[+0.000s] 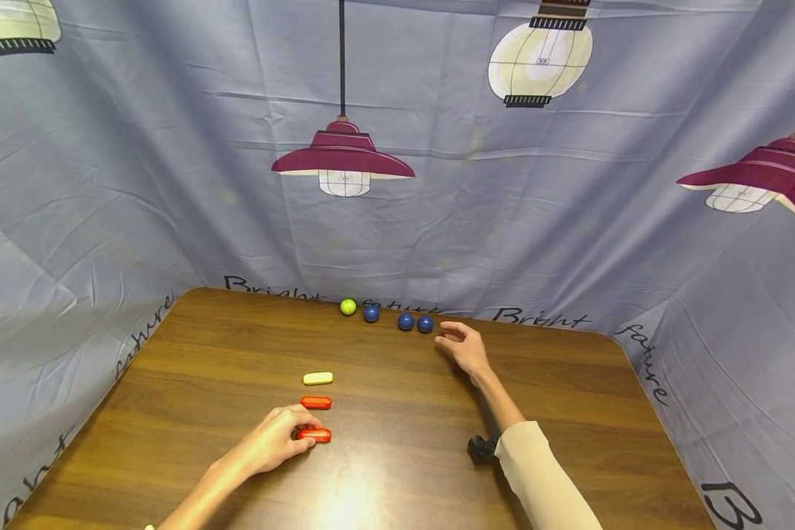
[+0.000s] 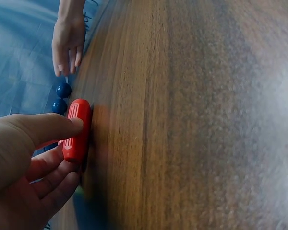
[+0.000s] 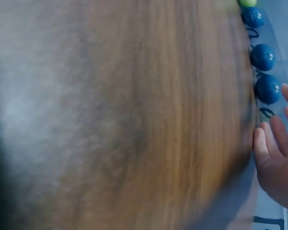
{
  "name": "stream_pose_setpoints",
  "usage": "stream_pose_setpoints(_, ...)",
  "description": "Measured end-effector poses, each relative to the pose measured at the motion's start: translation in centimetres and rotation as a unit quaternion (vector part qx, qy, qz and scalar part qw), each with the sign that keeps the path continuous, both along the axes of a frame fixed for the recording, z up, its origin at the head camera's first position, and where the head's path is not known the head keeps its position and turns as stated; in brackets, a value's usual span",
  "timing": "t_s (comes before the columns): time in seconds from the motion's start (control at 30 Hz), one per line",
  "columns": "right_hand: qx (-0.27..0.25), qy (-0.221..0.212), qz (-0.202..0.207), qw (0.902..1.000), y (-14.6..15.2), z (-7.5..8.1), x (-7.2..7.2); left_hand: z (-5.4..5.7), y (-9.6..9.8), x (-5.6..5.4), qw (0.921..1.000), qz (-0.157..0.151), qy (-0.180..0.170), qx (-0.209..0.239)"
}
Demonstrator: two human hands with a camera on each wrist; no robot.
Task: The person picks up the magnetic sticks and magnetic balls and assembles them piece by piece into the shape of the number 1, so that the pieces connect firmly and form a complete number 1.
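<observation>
My left hand (image 1: 281,440) pinches a short red plastic piece (image 2: 76,146), rounded at its ends and grooved along its side, between thumb and fingers close over the table. Just beyond it lies a second red piece (image 1: 316,403), and past that a similar yellow piece (image 1: 318,378). At the far side, my right hand (image 1: 464,348) reaches out with relaxed, parted fingers and holds nothing. Nearest to its fingertips is a shiny blue ball (image 1: 425,324), with another blue ball (image 1: 405,322) beside it. Further left are a third blue ball (image 1: 371,313) and a yellow-green ball (image 1: 347,306).
The brown wooden table (image 1: 397,471) ends at the back against a grey-blue curtain (image 1: 371,243) printed with lamps and lettering. The balls stand in a row along that far edge. A small black device (image 1: 481,449) shows at the right sleeve's cuff.
</observation>
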State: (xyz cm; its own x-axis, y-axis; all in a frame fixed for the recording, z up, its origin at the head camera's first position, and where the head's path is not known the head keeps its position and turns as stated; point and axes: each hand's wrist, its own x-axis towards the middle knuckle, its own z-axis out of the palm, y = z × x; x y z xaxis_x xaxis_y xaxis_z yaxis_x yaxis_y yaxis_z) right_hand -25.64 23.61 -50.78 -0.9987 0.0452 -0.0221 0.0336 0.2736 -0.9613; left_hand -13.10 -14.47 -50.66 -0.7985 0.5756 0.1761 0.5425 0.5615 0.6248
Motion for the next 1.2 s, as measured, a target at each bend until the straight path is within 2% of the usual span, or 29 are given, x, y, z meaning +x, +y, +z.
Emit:
stream_pose_setpoints(0.1,0.029,-0.004,0.005,0.9995,-0.2,-0.2,-0.5,0.1,0.0,0.0,1.0,0.0,-0.004,-0.005)
stream_pose_setpoints(0.17,0.054,0.002,0.002,0.9986,0.0,-1.3,-1.4,0.1,0.0,0.0,1.0,0.0,-0.006,-0.006)
stream_pose_setpoints(0.53,0.126,0.002,0.03,0.9916,-0.4,-0.8,-2.6,0.0,0.0,0.0,1.0,0.001,-0.009,0.0)
stream_pose_setpoints(0.73,0.138,-0.002,0.032,0.9899,-0.9,-1.0,-2.9,-0.1,0.0,0.0,0.9999,0.0,-0.015,-0.002)
stream_pose_setpoints(1.0,0.163,0.016,0.023,0.9862,-1.3,-1.3,-3.4,0.0,0.0,0.0,0.9997,-0.004,-0.023,0.004)
stream_pose_setpoints(1.2,0.183,0.024,0.019,0.9827,-1.6,-1.3,-3.9,0.1,0.0,0.0,0.9998,-0.002,-0.017,-0.014)
